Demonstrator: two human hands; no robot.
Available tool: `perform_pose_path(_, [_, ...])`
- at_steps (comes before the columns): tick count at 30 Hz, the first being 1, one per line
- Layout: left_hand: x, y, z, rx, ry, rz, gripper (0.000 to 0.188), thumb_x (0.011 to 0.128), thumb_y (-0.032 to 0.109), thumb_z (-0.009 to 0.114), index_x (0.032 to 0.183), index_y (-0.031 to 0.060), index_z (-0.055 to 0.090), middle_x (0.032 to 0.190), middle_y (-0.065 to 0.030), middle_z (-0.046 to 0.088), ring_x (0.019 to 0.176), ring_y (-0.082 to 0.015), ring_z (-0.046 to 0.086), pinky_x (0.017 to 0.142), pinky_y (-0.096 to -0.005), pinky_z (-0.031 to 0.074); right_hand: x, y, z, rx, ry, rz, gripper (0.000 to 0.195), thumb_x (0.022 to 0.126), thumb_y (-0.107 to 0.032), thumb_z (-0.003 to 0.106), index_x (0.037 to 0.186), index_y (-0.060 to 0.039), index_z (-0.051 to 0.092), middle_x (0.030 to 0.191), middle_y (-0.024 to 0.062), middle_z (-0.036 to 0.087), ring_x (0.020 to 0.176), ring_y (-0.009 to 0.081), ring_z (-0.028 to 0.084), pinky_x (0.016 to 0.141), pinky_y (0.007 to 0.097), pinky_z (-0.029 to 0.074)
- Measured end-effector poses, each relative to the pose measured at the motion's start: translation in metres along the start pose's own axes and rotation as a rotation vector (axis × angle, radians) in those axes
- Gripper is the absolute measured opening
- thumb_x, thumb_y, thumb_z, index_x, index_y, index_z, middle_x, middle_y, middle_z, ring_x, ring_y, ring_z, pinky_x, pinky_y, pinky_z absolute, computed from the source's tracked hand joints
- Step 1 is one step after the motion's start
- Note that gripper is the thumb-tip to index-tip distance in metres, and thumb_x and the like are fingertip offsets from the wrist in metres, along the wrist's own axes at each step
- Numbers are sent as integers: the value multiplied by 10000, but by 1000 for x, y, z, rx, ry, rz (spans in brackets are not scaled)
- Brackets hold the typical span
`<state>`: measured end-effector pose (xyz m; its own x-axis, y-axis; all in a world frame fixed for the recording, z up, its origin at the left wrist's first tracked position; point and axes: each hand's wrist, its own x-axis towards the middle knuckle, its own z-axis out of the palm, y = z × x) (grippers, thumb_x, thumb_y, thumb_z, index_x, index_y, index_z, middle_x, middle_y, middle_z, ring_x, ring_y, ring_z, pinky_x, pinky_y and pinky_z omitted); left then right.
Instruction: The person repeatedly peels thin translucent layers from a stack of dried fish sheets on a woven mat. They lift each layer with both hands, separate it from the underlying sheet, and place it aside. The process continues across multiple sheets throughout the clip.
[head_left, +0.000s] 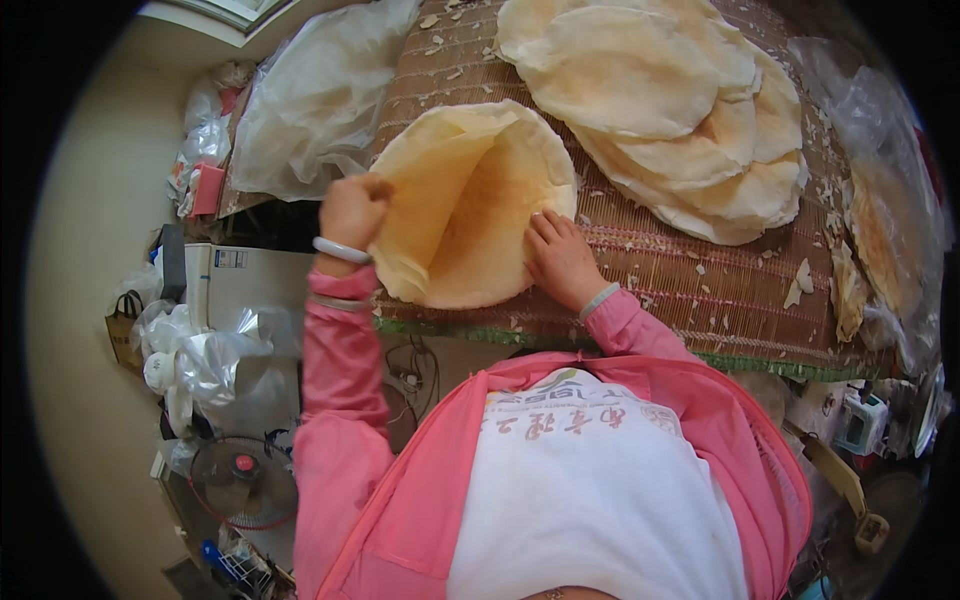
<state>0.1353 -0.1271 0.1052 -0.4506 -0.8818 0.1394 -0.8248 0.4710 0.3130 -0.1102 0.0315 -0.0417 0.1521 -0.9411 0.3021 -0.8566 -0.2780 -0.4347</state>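
Note:
A thin, round, pale-yellow flatbread (487, 225) lies near the front edge of a woven mat (637, 285). Its left part stands raised as a thin flap (427, 187), with a browner surface showing beside the fold. My left hand (354, 210), wearing a white bangle, is closed on the flap at the left edge. Fingers of my right hand (561, 259) rest on the lower right rim, flat and slightly spread. Farther back on the right is an overlapping stack of similar flatbreads (637, 82).
Pale crumbs and flakes litter the mat. A translucent plastic sheet (315, 105) lies at the back left. Clear plastic bags (892, 210) with flatbread pieces line the right edge. Lower left are a white cabinet (251, 281), more plastic bags (217, 352) and an electric fan (244, 480).

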Motion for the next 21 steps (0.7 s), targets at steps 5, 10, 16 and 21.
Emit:
perform_pose_path(5, [69,-53,-71,70,-175,-84,200,690,52,571,800,90,734,791,-137,689,751,-250,672,704,-325,511,-1,0,4,9,15,-5,476,722,-208,672,1124,16,550,1244,179,496,1241,335,403,1039,432,320])
perform_pose_path(10, [125,-60,-176,308,-75,37,189,702,51,572,795,55,737,783,-127,697,752,-209,681,727,-307,521,-3,0,3,32,39,-5,473,723,-197,671,1126,18,548,1245,177,494,1244,337,399,1055,432,309])
perform_pose_path(16, [170,-43,-319,447,197,135,158,789,158,661,858,21,700,817,-116,699,771,-173,662,729,-314,504,-2,-5,-4,52,8,1,478,706,-185,684,1120,11,551,1227,174,498,1235,337,404,1047,429,314])
perform_pose_path(21, [145,32,-368,269,91,283,216,871,165,636,979,-22,647,855,-78,680,763,-139,634,700,-277,498,9,-6,-10,143,17,46,529,708,-195,706,1161,9,524,1212,185,499,1205,353,426,1015,432,346])
